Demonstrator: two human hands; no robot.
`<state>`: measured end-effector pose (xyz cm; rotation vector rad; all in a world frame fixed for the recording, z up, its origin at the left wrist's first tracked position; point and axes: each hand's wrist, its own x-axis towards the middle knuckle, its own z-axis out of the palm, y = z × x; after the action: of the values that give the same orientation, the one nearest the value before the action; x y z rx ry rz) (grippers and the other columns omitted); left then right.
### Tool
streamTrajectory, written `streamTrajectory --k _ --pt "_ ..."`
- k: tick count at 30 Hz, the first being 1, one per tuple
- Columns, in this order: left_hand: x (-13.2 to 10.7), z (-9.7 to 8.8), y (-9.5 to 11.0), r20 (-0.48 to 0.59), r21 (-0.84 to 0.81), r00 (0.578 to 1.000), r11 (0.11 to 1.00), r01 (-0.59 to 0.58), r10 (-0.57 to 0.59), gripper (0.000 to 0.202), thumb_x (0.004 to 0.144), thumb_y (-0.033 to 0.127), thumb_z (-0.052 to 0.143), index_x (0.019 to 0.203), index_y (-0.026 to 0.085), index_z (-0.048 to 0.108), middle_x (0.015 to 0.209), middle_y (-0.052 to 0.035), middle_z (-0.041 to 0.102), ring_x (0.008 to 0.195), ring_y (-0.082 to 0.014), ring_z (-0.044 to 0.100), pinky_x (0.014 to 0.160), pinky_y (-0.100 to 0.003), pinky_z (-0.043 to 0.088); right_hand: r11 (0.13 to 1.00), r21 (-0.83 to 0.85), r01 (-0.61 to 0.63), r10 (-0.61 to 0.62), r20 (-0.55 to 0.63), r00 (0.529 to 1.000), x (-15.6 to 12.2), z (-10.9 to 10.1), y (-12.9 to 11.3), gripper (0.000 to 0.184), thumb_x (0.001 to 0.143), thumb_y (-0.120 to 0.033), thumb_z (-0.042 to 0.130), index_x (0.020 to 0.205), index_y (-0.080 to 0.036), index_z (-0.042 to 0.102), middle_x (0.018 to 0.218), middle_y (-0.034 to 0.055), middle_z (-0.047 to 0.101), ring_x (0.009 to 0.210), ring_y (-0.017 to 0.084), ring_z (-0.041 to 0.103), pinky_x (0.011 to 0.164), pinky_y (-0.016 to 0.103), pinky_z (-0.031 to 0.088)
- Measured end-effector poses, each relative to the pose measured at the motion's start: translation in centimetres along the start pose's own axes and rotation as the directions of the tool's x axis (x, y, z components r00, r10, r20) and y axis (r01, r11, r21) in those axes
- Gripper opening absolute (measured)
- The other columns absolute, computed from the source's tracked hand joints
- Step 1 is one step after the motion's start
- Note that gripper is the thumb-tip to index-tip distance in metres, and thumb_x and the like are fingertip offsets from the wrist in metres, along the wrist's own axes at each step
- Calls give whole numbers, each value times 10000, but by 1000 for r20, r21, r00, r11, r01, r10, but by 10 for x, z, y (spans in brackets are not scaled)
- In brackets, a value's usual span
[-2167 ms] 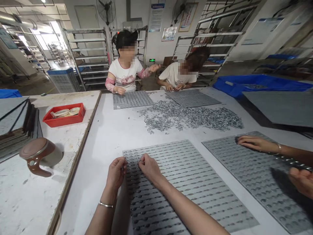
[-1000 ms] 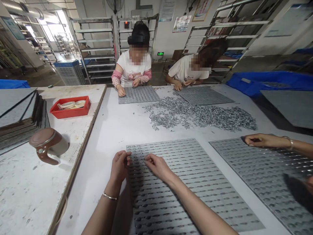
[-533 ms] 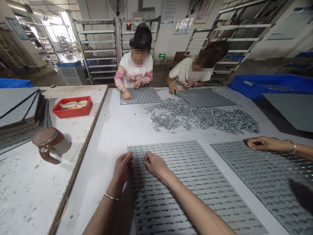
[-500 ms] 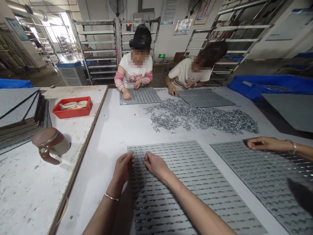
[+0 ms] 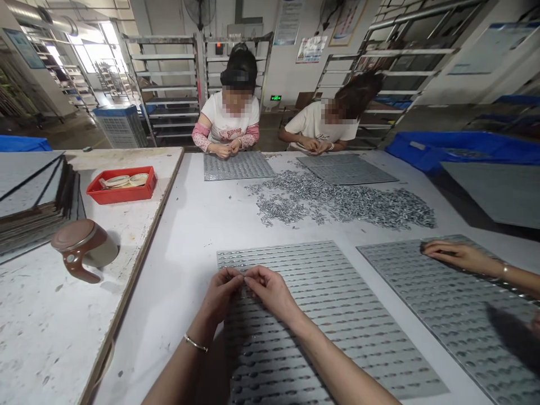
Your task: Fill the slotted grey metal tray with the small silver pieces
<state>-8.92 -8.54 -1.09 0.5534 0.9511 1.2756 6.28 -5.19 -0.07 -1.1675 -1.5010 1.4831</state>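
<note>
At far left, a stack of dark flat sheets lies on a scuffed white side table, with a red tray of tape rolls behind it and a brown lidded mug lying near the table's edge, all well apart from the work. On the main table, the person's left hand and right hand meet over the near left part of a grey slotted tray, whose rows of shallow pockets appear made to seat one small part each. The fingers of both hands are pinched closed, tip to tip, around what looks like a small metal piece held just above the pockets; the piece itself is too small to make out clearly. A loose heap of small metal parts is spread across the middle of the table, seemingly within reach of everyone seated round it. Across the table, two workers bend over their own slotted trays, hands together at the near edge. At right, a co-worker's hand rests on a neighbouring tray. A blue bin stands at the far right of the table.
</note>
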Motion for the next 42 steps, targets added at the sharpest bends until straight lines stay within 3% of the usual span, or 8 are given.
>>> streamTrajectory --k 4,10,16,21,28,36,39,42 --pt "0 0 0 -16 61 998 997 -55 56 359 630 401 912 710 161 656 520 35 543 470 -75 422 471 -210 266 984 129 -121 113 69 991 2 -2 3 414 710 -542 791 879 -182 676 678 -14 626 588 129 573 513 241 468" --pt "0 1 -1 -20 -2 1000 1000 19 -19 376 619 402 922 686 152 648 530 26 549 473 -77 441 467 -208 290 999 35 2 -3 8 1000 4 -2 0 397 794 -575 724 844 -187 657 671 -15 633 571 113 544 549 244 469" --pt "7 -9 16 -187 -181 982 981 -75 41 315 671 296 865 880 160 673 856 -56 694 691 -122 598 571 -219 443 998 52 40 -37 -45 998 12 -20 5 419 811 -610 688 826 -201 599 759 19 673 629 143 611 560 252 505" --pt "10 -20 26 -303 -203 950 970 -136 70 383 656 196 822 973 150 611 825 -79 717 648 -128 598 557 -228 443 985 -171 11 3 80 997 10 -30 30 341 835 -490 634 939 -175 714 609 -34 572 532 127 531 532 251 455" --pt "9 -20 16 -312 -5 938 987 -161 152 380 759 485 751 798 195 508 786 -54 723 487 -76 481 439 -206 323 869 -491 69 -49 54 997 9 -15 34 131 805 -284 617 806 -201 717 705 -2 693 667 159 619 653 256 440" --pt "11 -28 14 -264 95 960 993 -69 92 547 623 593 851 865 121 718 548 75 461 434 -38 325 406 -191 180 716 -686 134 -101 88 991 17 -7 32 167 805 -152 568 749 -208 716 752 24 686 756 182 617 708 271 408" --pt "11 -27 13 -214 56 972 995 -88 98 555 622 547 872 946 111 754 572 59 489 484 -52 392 451 -192 273 760 -639 119 -102 63 993 16 -10 33 122 788 -186 596 762 -200 715 761 29 668 772 187 601 711 275 413" --pt "9 -23 13 -140 3 987 997 -83 82 537 604 457 909 993 125 744 628 29 574 543 -76 484 508 -199 359 906 -422 47 -58 -14 998 12 -18 32 179 821 -344 620 818 -187 706 728 15 656 678 164 565 649 267 420"
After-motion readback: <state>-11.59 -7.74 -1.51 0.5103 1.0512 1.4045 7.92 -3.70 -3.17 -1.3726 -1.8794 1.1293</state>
